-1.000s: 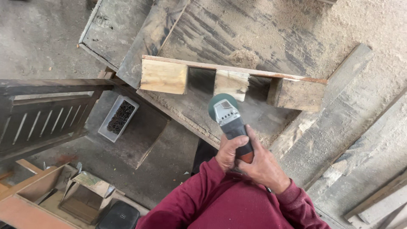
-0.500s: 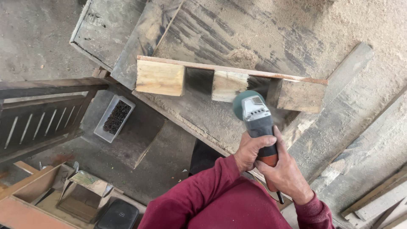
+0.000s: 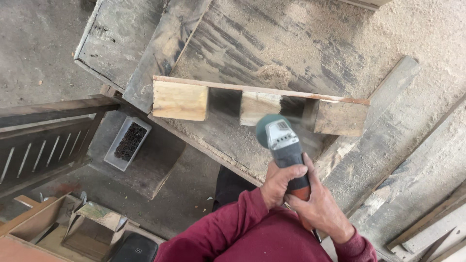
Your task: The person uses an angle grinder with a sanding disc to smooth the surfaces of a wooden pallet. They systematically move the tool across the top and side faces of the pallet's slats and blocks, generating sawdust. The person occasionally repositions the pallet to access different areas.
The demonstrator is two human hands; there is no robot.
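Both my hands grip an angle grinder [image 3: 283, 140] with a grey head, green disc guard and dark body. My left hand [image 3: 280, 182] wraps the body from the left, my right hand [image 3: 318, 204] holds the orange rear end. The disc sits just below the middle wooden block [image 3: 258, 107] of a pallet piece [image 3: 257, 90] standing on edge on the sawdust-covered workbench [image 3: 272, 43]. A pale block [image 3: 179, 100] is at its left and a greyer block [image 3: 340, 118] at its right.
A grey tray of dark nails [image 3: 127, 142] rests on a low board to the left. A dark slatted wooden frame [image 3: 43, 140] stands at far left. Open boxes [image 3: 90, 225] lie at the bottom left. Loose planks [image 3: 427, 228] lean at the right.
The grinder swung right from under the middle block toward the right block, then came back slightly left and down; both hands kept their grip on it.
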